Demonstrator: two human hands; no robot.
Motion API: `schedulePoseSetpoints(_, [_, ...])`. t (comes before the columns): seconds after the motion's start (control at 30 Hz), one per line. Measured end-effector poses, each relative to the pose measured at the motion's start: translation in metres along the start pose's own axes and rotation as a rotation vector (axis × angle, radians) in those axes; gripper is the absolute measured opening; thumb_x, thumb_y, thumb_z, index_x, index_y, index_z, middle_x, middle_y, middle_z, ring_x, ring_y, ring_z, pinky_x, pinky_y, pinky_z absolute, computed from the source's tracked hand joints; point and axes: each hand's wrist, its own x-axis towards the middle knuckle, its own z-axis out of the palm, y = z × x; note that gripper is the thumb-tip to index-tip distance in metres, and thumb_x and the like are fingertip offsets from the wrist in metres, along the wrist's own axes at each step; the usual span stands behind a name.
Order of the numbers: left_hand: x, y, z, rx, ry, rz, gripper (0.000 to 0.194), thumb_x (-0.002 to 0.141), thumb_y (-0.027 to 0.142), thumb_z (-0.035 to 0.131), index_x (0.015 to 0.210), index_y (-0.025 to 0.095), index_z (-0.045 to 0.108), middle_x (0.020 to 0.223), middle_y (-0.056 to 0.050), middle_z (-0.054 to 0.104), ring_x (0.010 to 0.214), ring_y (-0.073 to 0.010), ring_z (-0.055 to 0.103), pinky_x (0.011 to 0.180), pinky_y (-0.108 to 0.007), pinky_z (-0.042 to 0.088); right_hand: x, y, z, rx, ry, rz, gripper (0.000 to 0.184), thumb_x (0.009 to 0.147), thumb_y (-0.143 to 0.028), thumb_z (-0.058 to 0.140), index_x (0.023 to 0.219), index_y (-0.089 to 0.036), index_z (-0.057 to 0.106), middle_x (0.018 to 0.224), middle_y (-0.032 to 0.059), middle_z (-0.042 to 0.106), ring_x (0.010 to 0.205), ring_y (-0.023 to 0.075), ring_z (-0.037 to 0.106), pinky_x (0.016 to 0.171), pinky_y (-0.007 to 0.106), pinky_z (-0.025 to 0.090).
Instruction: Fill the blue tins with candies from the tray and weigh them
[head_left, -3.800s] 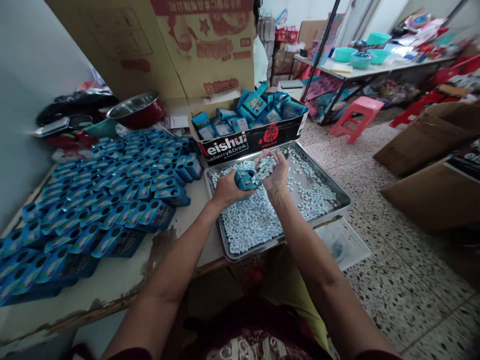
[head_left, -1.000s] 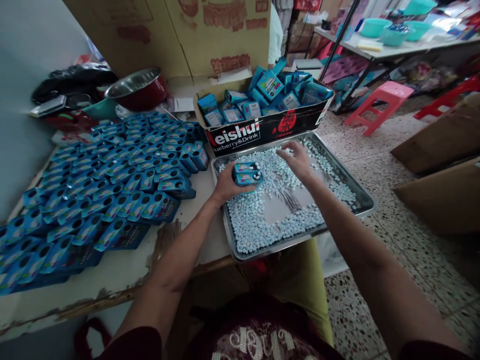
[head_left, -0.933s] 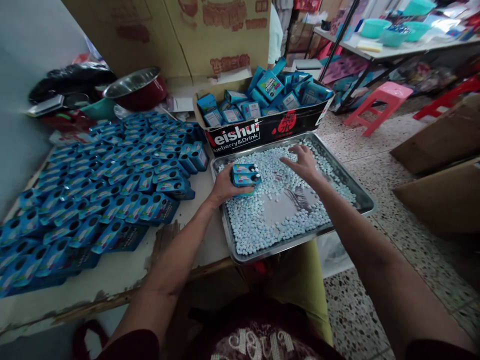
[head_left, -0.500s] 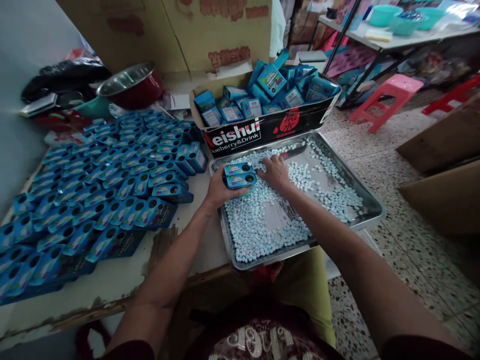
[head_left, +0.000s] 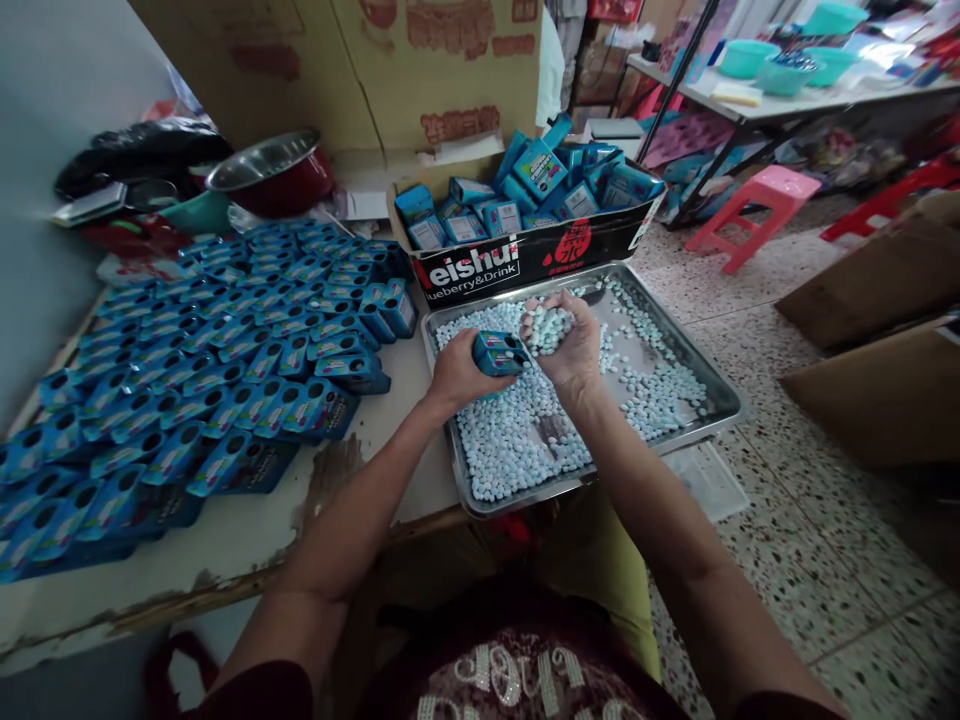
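Observation:
My left hand (head_left: 459, 372) grips two small blue candy boxes (head_left: 498, 352) side by side, their round openings toward my right hand. A few pale candies show at those openings. My right hand (head_left: 574, 350) is cupped, palm up, around a heap of pale blue and white candies (head_left: 547, 328), close beside the boxes. Both hands are over a metal tray (head_left: 726, 398) spread with loose candies of the same kind (head_left: 499, 455). Bare metal shows in the tray's middle and right part.
Many blue boxes with round holes (head_left: 247, 340) stand in rows on the table (head_left: 405, 440) at left. A carton of more blue boxes (head_left: 532, 250) sits behind the tray. A red metal bowl (head_left: 274, 175) is farther back; a pink stool (head_left: 754, 215) stands on the floor at right.
My right hand has gone from reaching into the loose candies to being turned up with a handful. My left hand has tilted the two boxes toward it.

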Motion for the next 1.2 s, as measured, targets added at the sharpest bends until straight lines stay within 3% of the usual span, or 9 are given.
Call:
schedulePoseSetpoints(0.3, [0.0, 0.036, -0.023, -0.023, -0.226, -0.139, 0.058, 0.058, 0.052, 0.1, 0.088, 0.024, 0.059, 0.092, -0.002, 0.071, 0.092, -0.0281, 0.07, 0.082, -0.038, 0.053, 0.01, 0.01, 0.018, -0.171, 0.046, -0.158, 0.054, 0.092, -0.078, 0.067, 0.082, -0.026, 0.06, 0.082, 0.0012, 0.059, 0.072, 0.0163, 0.054, 0.066, 0.032, 0.047])
schedulePoseSetpoints(0.5, [0.003, 0.032, -0.022, -0.137, -0.274, -0.192, 0.059, 0.055, 0.052, 0.102, 0.09, 0.023, 0.064, 0.093, -0.002, 0.074, 0.095, -0.0289, 0.07, 0.086, -0.04, 0.055, 0.006, 0.0, 0.021, -0.238, -0.109, -0.123, 0.061, 0.094, -0.085, 0.057, 0.077, -0.027, 0.061, 0.075, 0.0027, 0.061, 0.081, 0.0197, 0.062, 0.082, 0.036, 0.056])
schedulePoseSetpoints(0.7, [0.006, 0.008, -0.004, -0.386, -0.188, -0.126, 0.086, 0.046, 0.054, 0.106, 0.115, 0.022, 0.065, 0.116, -0.009, 0.077, 0.116, -0.036, 0.073, 0.106, -0.053, 0.059, 0.007, -0.022, -0.018, -0.315, -0.187, -0.124, 0.063, 0.092, -0.089, 0.055, 0.1, -0.029, 0.071, 0.117, 0.0075, 0.075, 0.123, 0.0271, 0.068, 0.106, 0.047, 0.057])
schedulePoseSetpoints(0.8, [0.007, -0.003, 0.001, -0.577, -0.149, -0.109, 0.09, 0.048, 0.054, 0.105, 0.121, 0.022, 0.062, 0.121, -0.01, 0.077, 0.116, -0.034, 0.074, 0.105, -0.052, 0.061, 0.003, -0.032, -0.057, -0.712, -0.097, -0.202, 0.064, 0.094, -0.087, 0.053, 0.12, -0.032, 0.072, 0.131, 0.0089, 0.071, 0.137, 0.0329, 0.062, 0.114, 0.056, 0.053])
schedulePoseSetpoints(0.87, [0.01, -0.007, 0.002, -0.505, -0.101, -0.073, 0.086, 0.048, 0.052, 0.106, 0.116, 0.022, 0.063, 0.114, -0.008, 0.077, 0.11, -0.0331, 0.075, 0.103, -0.051, 0.062, -0.009, -0.033, -0.079, -1.099, -0.09, -0.227, 0.065, 0.091, -0.086, 0.062, 0.124, -0.031, 0.073, 0.141, 0.0123, 0.067, 0.142, 0.0398, 0.058, 0.117, 0.065, 0.049])
schedulePoseSetpoints(0.93, [0.014, -0.009, 0.001, -0.335, -0.008, -0.03, 0.08, 0.048, 0.048, 0.107, 0.11, 0.023, 0.063, 0.106, -0.006, 0.075, 0.104, -0.0327, 0.075, 0.101, -0.051, 0.062, -0.026, -0.025, -0.094, -1.455, -0.22, -0.23, 0.075, 0.083, -0.088, 0.072, 0.13, -0.03, 0.073, 0.158, 0.016, 0.058, 0.149, 0.0477, 0.05, 0.119, 0.072, 0.046])
schedulePoseSetpoints(1.07, [0.022, -0.013, -0.006, -0.099, 0.155, 0.063, 0.074, 0.049, 0.042, 0.107, 0.104, 0.024, 0.061, 0.105, -0.005, 0.073, 0.107, -0.0335, 0.073, 0.1, -0.048, 0.061, -0.048, 0.01, -0.096, -1.899, -0.696, -0.245, 0.114, 0.075, -0.096, 0.075, 0.165, -0.031, 0.053, 0.182, 0.0195, 0.03, 0.165, 0.0556, 0.027, 0.128, 0.077, 0.031])
schedulePoseSetpoints(1.13, [0.024, -0.018, -0.01, -0.075, 0.175, 0.079, 0.074, 0.051, 0.045, 0.106, 0.105, 0.024, 0.06, 0.105, -0.005, 0.072, 0.106, -0.0328, 0.073, 0.099, -0.047, 0.06, -0.042, 0.026, -0.093, -2.029, -0.779, -0.275, 0.122, 0.078, -0.1, 0.067, 0.174, -0.031, 0.039, 0.185, 0.022, 0.022, 0.167, 0.0558, 0.022, 0.129, 0.078, 0.025])
schedulePoseSetpoints(1.2, [0.024, -0.025, -0.015, -0.1, 0.152, 0.087, 0.077, 0.053, 0.049, 0.106, 0.109, 0.024, 0.061, 0.106, -0.005, 0.072, 0.104, -0.0319, 0.073, 0.098, -0.046, 0.06, -0.025, 0.033, -0.09, -2.117, -0.743, -0.306, 0.115, 0.085, -0.098, 0.06, 0.175, -0.031, 0.038, 0.184, 0.0228, 0.021, 0.166, 0.0545, 0.021, 0.128, 0.078, 0.025])
